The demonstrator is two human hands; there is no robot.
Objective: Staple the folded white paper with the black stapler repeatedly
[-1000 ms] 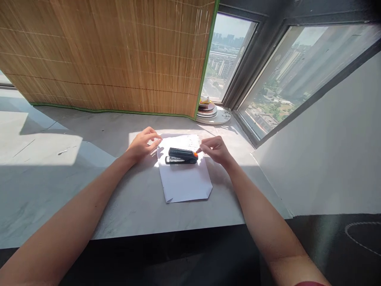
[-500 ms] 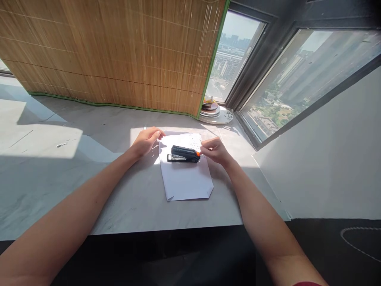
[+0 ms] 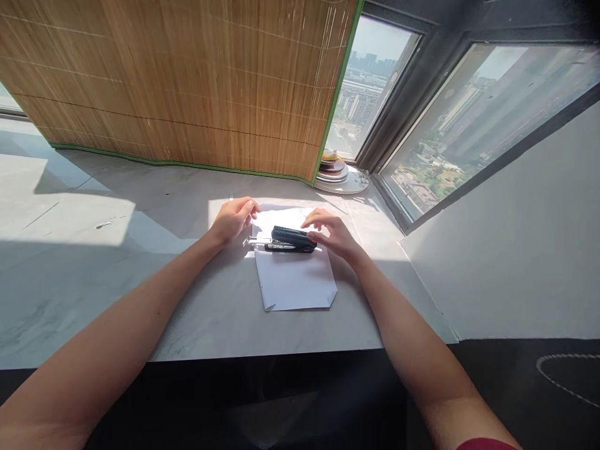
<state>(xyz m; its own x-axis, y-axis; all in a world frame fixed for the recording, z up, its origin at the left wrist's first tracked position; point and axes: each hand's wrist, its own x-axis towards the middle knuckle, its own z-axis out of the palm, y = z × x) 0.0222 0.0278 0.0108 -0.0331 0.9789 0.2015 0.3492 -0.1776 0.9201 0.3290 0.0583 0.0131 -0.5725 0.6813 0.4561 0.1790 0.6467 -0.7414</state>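
A black stapler (image 3: pixel 290 240) lies across white paper (image 3: pixel 295 281) with folded lower corners. A thin metal piece (image 3: pixel 260 239) sticks out of its left end. My right hand (image 3: pixel 335 234) is at the stapler's rear end, its thumb by the orange part and its fingers apart above the far side. My left hand (image 3: pixel 234 219) rests by the paper's upper left edge, fingers curled in and thumb near the index finger. Whether anything is inside that hand is hidden.
The grey marbled ledge (image 3: pixel 201 319) carries the paper. A bamboo blind (image 3: pixel 187 81) hangs behind it. Stacked plates (image 3: pixel 335 172) stand in the far right corner by the windows (image 3: pixel 435 156). A white wall (image 3: pixel 525 250) bounds the right side.
The thin metal piece has come out of the stapler's left end. My right hand's fingers have spread and moved left over the stapler. My left hand stays nearly in place.
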